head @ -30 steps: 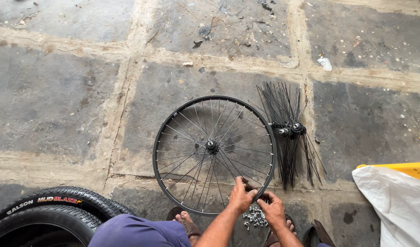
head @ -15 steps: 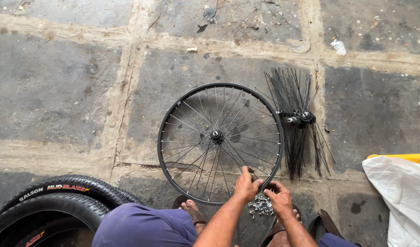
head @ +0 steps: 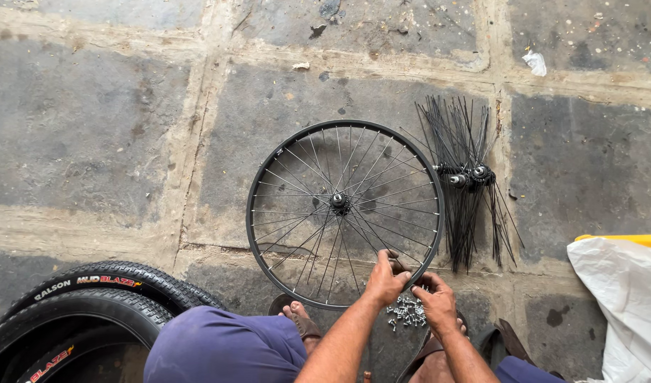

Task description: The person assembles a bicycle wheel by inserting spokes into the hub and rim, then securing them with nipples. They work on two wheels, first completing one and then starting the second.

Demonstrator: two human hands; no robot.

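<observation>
A black spoked bicycle wheel (head: 268, 177) lies flat on the stone floor. My left hand (head: 383, 282) rests on its near right rim, fingers closed around a small dark tool (head: 399, 266). Just to the right, my right hand (head: 436, 301) has curled fingers touching the same stretch of rim. What it holds is hidden. A small heap of silver spoke nipples (head: 406, 312) lies under and between the hands. To the wheel's right lies a hub with a loose bundle of black spokes (head: 467, 177).
Black knobbly tyres (head: 77, 305) lie at the lower left. A white plastic sack (head: 623, 298) and a yellow edge (head: 626, 241) sit at the right. My knees in purple cloth (head: 219, 347) and sandalled feet (head: 300, 323) are at the bottom.
Both hands stay at the near right part of the rim and shift only slightly. The view has drifted a little, so the wheel sits further right and higher.
</observation>
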